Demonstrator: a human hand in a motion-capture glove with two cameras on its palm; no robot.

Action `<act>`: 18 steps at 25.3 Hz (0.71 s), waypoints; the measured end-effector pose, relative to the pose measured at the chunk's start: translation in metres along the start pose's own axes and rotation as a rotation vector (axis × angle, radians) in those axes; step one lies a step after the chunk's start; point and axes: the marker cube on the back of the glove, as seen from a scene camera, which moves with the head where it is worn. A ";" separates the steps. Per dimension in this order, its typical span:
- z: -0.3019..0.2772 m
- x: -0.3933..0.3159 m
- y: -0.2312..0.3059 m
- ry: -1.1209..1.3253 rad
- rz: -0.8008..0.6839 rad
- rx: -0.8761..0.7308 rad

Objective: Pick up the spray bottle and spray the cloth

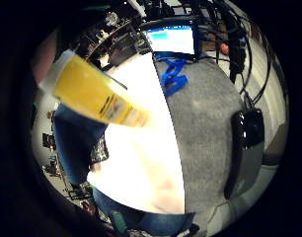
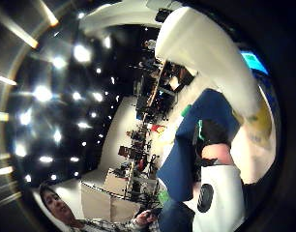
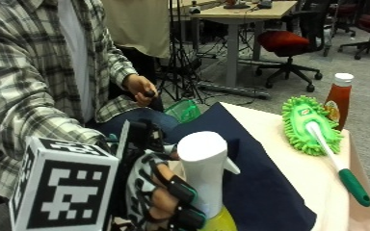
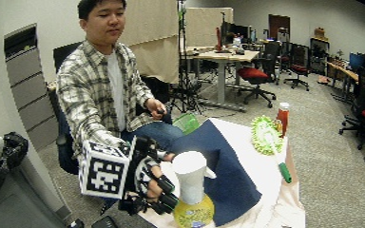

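Just beyond your black-gloved right hand (image 3: pixel 163 195) lies the dark blue cloth (image 3: pixel 249 178) on the worktop (image 3: pixel 287 163); its fingers grip the white-topped yellow plastic spray bottle (image 3: pixel 204 183), held upright.

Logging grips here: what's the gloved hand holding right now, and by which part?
The gloved right hand grips the spray bottle around its white neck, just below the sprayer head.

Duster (image 3: pixel 308 124) and ketchup bottle (image 3: pixel 339 99) seemingly crowd cloth's (image 3: pixel 256 178) far side.
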 end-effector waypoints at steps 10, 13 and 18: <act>0.027 0.002 -0.038 -0.229 0.005 0.126; 0.030 0.004 -0.045 -0.287 0.018 0.177; 0.030 0.006 -0.055 -0.285 0.017 0.250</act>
